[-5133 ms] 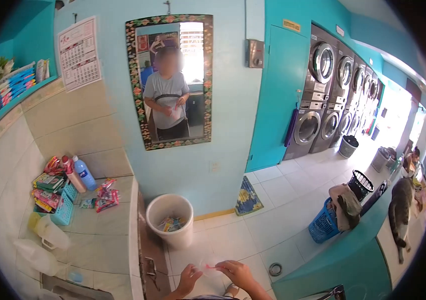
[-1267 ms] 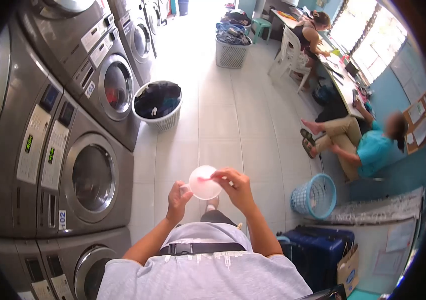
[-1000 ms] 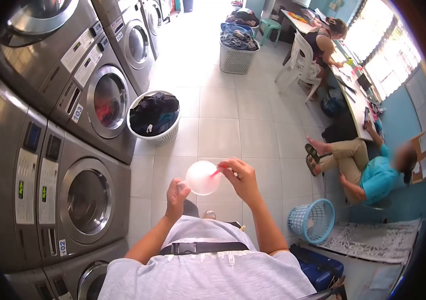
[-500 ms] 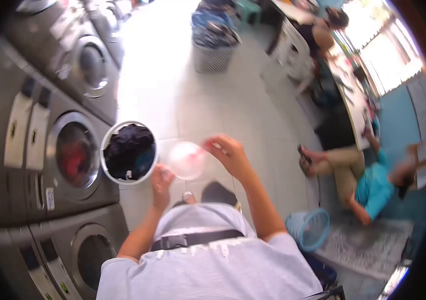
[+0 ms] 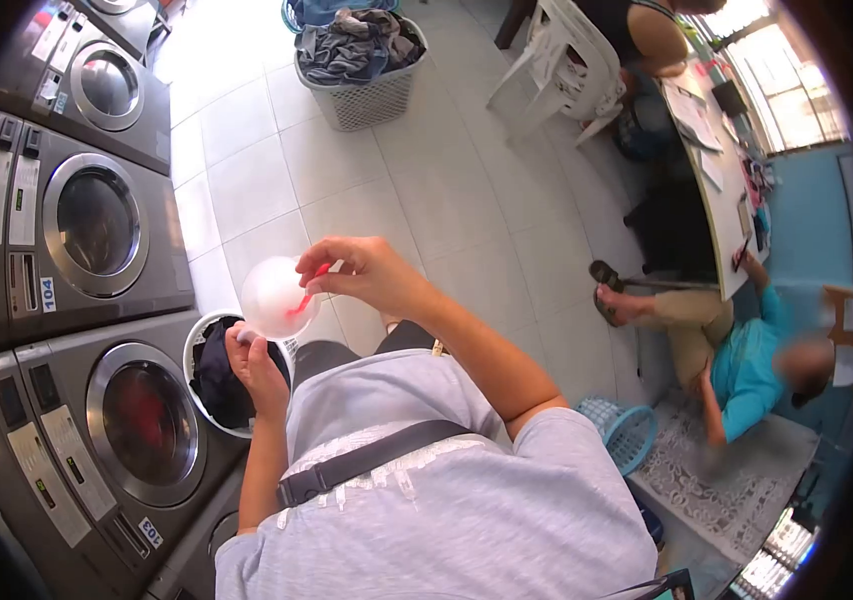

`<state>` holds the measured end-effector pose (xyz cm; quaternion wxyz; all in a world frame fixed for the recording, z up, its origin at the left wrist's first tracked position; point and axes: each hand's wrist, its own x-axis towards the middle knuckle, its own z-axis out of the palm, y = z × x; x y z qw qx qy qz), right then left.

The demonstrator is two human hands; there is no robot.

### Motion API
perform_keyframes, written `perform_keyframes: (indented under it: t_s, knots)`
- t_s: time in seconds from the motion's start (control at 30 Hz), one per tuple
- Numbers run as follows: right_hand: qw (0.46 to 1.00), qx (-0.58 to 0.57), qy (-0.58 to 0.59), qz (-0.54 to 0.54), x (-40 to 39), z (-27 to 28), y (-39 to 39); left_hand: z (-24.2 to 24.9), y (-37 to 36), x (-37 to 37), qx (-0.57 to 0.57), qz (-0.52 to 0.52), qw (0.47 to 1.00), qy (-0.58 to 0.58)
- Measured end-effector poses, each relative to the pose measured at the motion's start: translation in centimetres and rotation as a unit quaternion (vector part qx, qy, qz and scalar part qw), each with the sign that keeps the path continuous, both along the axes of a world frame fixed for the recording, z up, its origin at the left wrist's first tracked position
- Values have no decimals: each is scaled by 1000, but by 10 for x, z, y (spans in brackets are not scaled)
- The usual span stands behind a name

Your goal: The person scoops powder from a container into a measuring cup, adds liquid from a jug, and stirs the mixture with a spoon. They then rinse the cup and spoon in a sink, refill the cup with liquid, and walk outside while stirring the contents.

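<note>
My left hand [image 5: 260, 372] is closed at the near edge of a round, translucent white plastic container [image 5: 269, 290], holding it up in front of me. My right hand [image 5: 367, 278] pinches a thin red plastic stick, perhaps a spoon [image 5: 300, 304], whose lower end reaches into the container. What lies inside the container is too pale to make out. Just below and left of my left hand is a round white laundry basket [image 5: 196, 350] with dark clothes [image 5: 222, 375] in it, partly hidden by that hand.
Front-loading washers [image 5: 97, 225] line the left side, one showing red laundry [image 5: 147, 405]. Ahead stands a grey basket [image 5: 362, 105] heaped with clothes. At right are a white chair [image 5: 577, 60], a long table [image 5: 712, 200], two seated people and a blue basket [image 5: 627, 435].
The view has shifted, so the washers and dark-clothes basket sit lower. My right hand has come closer over the container, and the red stick now shows clearly in it.
</note>
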<state>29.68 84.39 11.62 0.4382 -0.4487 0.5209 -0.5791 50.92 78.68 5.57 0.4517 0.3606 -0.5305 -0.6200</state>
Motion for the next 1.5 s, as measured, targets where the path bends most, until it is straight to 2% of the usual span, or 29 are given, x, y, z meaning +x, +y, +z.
perform_keyframes:
  t_s: [0.27,0.47,0.6,0.63,0.67,0.73,0.8,0.87,0.97,1.07,1.1,1.27,1.37,1.5]
  knots:
    - [998,-32,41,-41,-76,-15,-126,-8,-117,-72,-2,16,1000,-7]
    - [989,15,142,-40,-126,-15,-237,-13,-234,-119,-8,-16,1000,17]
    - [991,22,57,-115,-148,-4,-293,-11,-313,-142,10,-58,998,-3]
    - [990,45,37,-129,-160,-12,-301,-6,-328,-151,8,-31,999,-13]
    - [987,68,19,-142,-173,-22,-306,-5,-346,-155,4,-33,999,-14]
    - [974,151,60,-155,-201,-57,-311,-4,-386,-166,-6,-33,999,-10]
    - [951,259,57,-162,-217,-114,-313,-7,-426,-174,-14,-30,999,-10]
    - [909,404,-7,-106,-217,-148,-319,-9,-464,-181,-23,-11,1000,-16]
    - [880,468,-80,-14,-207,-161,-356,-10,-529,-195,-37,12,999,-30]
    - [892,389,-196,-124,-222,-167,-409,-10,-594,-200,-44,32,997,-51]
    - [866,389,-273,-156,-232,-165,-428,-7,-616,-206,-47,43,997,-53]
    - [850,437,-267,-125,-259,-172,-497,-4,-715,-222,-56,93,991,-82]
    - [839,448,-272,-148,-268,-172,-548,2,-776,-238,-63,77,995,-24]
    - [817,450,-317,-172,-274,-163,-626,-3,-864,-253,-77,57,995,-30]
